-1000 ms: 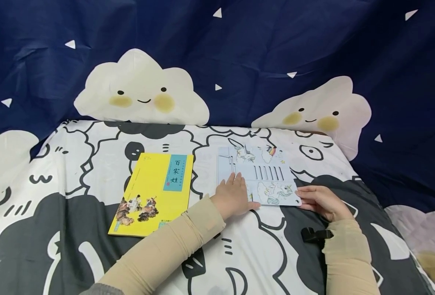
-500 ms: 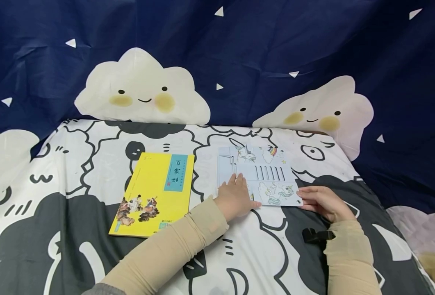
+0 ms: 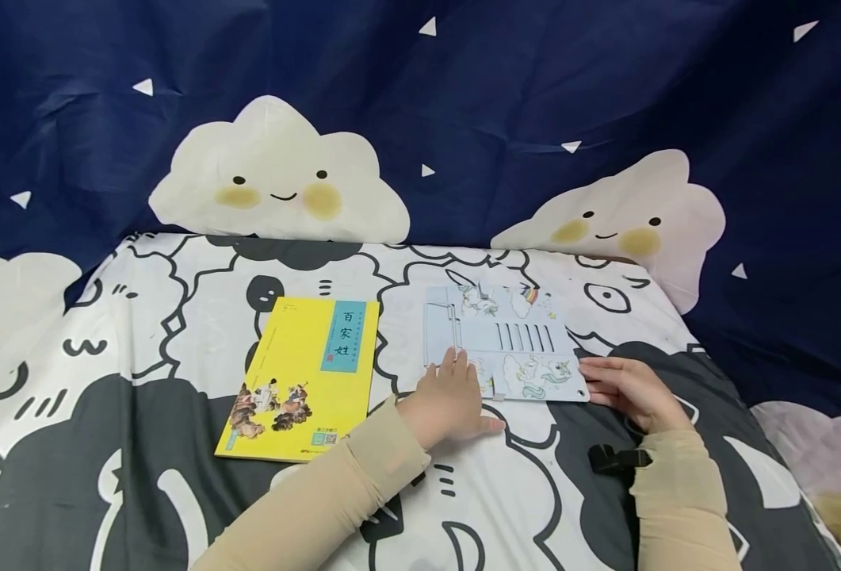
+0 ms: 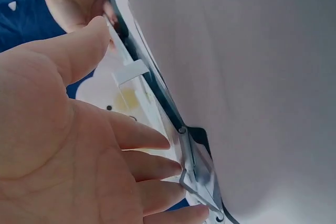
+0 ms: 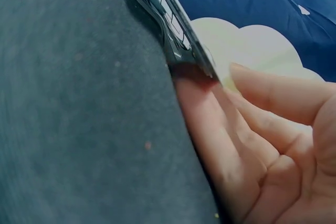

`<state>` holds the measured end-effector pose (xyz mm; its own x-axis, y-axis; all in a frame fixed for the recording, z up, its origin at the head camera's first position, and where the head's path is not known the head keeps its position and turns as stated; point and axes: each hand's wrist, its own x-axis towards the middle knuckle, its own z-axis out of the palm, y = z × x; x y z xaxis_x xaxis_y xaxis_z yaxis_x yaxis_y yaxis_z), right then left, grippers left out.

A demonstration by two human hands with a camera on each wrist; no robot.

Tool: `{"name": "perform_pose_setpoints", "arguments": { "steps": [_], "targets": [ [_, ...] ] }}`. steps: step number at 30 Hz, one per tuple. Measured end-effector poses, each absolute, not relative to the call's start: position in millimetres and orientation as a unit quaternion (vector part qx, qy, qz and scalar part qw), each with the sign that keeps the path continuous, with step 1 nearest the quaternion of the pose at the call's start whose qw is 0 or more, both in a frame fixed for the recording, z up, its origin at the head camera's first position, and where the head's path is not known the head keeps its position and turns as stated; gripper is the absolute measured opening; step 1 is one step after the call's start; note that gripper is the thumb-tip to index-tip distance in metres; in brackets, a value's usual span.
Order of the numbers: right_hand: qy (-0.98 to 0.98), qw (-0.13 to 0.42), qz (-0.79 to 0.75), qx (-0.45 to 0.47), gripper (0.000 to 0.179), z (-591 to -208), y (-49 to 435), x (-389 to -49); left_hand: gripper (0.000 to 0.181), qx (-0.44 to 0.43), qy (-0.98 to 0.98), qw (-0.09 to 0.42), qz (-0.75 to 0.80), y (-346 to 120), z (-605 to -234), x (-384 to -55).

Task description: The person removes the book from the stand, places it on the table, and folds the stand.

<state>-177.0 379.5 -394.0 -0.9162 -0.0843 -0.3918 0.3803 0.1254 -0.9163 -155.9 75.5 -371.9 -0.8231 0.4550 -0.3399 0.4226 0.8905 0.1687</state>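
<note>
A pale blue book stand [image 3: 487, 341] with a unicorn print, slots and a wire frame lies folded on the sheep-patterned cloth, right of centre. My left hand [image 3: 449, 400] rests at its near left part, fingers extended over the edge. In the left wrist view the straight fingers of the left hand [image 4: 100, 145] reach the wire leg, and a small tab [image 4: 131, 72] sticks out from the edge. My right hand [image 3: 630, 388] holds the near right corner. The right wrist view shows the fingers of the right hand [image 5: 252, 135] under the stand's corner [image 5: 194, 51] and the thumb above.
A yellow book [image 3: 295, 381] with a blue title panel lies left of the stand, close by the left forearm. Sheep-patterned cloth [image 3: 177, 333] covers the surface. Behind it hangs a navy cloth [image 3: 463, 79] with cloud faces.
My left hand has drawn slightly back towards me, its thumb now off the stand's near edge, where a small tab shows. The right hand stays at the corner. The view has shifted slightly.
</note>
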Motion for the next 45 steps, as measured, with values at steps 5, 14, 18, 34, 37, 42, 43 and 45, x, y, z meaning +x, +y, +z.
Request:
{"name": "perform_pose_setpoints", "arguments": {
  "steps": [5,14,18,34,37,42,43,45],
  "targets": [
    [0.716,0.106,-0.681,0.111,0.008,-388,376,-177,0.095,0.232,0.951,0.191,0.076,68,-368,-148],
    [0.695,-0.019,-0.712,0.093,0.024,-381,365,-183,0.093,0.242,0.947,0.187,0.103,61,-368,-142],
    [0.710,-0.026,-0.701,0.070,0.033,-377,350,-192,0.093,0.241,0.949,0.179,0.092,60,-369,-140],
    [0.778,0.112,-0.617,0.037,0.061,-343,287,-262,0.092,0.241,0.952,0.179,0.065,60,-372,-140],
    [0.774,0.142,-0.616,0.030,0.064,-344,279,-275,0.093,0.233,0.952,0.184,0.071,61,-372,-140],
    [0.750,0.167,-0.640,0.018,0.066,-348,272,-293,0.093,0.228,0.952,0.188,0.074,62,-371,-141],
    [0.749,0.172,-0.640,0.015,0.067,-349,272,-296,0.093,0.228,0.952,0.188,0.074,62,-371,-141],
    [0.750,0.180,-0.636,0.006,0.066,-352,270,-301,0.094,0.228,0.953,0.188,0.072,62,-371,-142]
  ]
}}
